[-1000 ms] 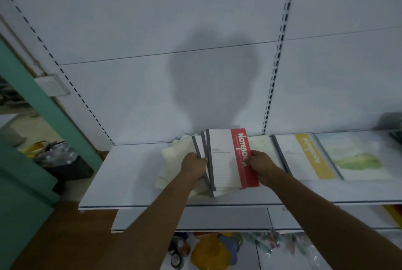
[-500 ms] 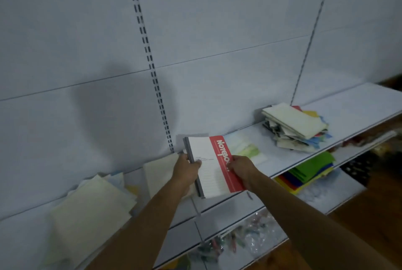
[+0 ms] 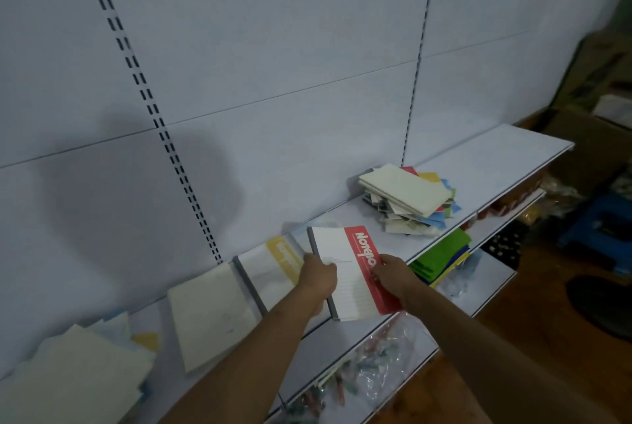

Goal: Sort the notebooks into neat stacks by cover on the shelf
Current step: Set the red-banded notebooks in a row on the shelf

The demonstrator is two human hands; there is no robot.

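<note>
Both hands grip the red notebook (image 3: 352, 273) — left hand (image 3: 316, 275) closed on its spine edge, right hand (image 3: 390, 269) on the red band. Long axis points toward the wall; the mixed pile (image 3: 408, 199) lies beyond it, right-hand side — right hand nearer.

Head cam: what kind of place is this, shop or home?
Most likely a stationery shop or its stockroom. The white slotted-upright shelving is retail gondola type, loose notebook piles lie on it, bagged small goods sit on the lower shelf, and cardboard boxes stand at the far right.
</note>
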